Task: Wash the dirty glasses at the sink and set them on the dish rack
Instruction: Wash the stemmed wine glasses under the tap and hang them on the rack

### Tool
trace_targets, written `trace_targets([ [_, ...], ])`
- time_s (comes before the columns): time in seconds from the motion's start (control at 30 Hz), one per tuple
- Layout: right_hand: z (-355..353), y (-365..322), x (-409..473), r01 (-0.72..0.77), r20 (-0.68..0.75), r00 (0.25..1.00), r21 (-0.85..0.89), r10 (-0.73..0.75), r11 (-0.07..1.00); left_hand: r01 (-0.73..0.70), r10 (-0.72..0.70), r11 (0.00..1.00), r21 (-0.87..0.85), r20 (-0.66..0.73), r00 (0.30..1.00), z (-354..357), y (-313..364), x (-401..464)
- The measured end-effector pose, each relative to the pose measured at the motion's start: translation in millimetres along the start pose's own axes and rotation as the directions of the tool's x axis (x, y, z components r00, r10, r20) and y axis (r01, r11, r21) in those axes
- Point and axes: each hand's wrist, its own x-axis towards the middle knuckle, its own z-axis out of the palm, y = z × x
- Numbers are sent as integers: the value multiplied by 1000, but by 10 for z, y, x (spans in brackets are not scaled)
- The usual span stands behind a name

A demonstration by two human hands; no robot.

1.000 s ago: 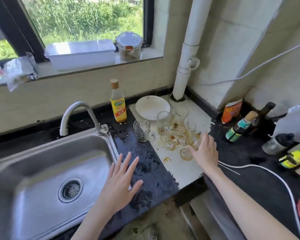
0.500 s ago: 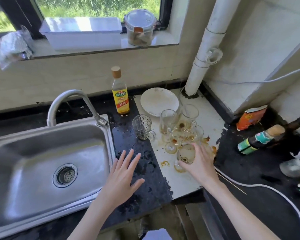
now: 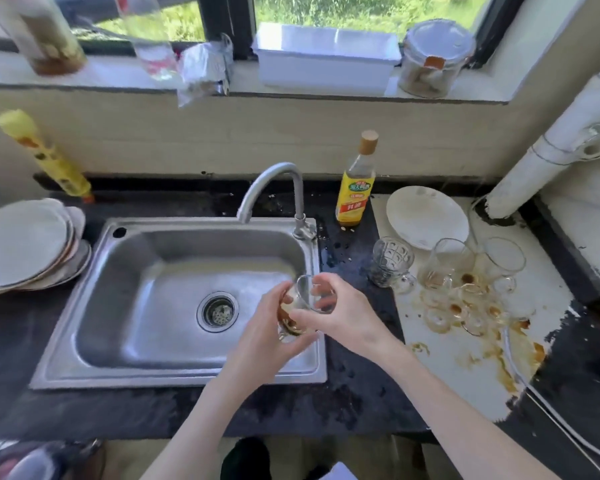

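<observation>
- Presently both hands hold one dirty glass [image 3: 307, 308] over the right edge of the sink [image 3: 174, 265], tilted, brown residue at its base.
- Left hand [image 3: 267, 336] cups it from below, fingers curled round; right hand [image 3: 343, 315] grips the rim, thumb and fingers curled.
- Sink basin holds nothing but its drain strainer [image 3: 218, 311]; faucet [image 3: 274, 194] stands at the back edge.
- Stained glasses [image 3: 465, 271] cluster on the white board [image 3: 465, 368] right of the sink, beside a patterned mug [image 3: 392, 263] and white plate [image 3: 426, 216].
- Stacked plates [image 3: 25, 244] sit at the counter's left edge.
</observation>
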Motion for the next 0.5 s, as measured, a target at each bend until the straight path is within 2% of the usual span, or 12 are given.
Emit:
trace_targets([
  [0.23,618,-245,390,-61,157,987,86,47,994,113,-110,989,-92,35,993,-582,-658,150],
  [0.37,767,-120,608,-171,51,985,160,165,972,174,-171,979,-105,34,985,-786,-881,225],
  [0.5,664,38,907,-243,-93,966,-15,241,970,240,-234,962,-134,56,971,-859,-1035,331],
])
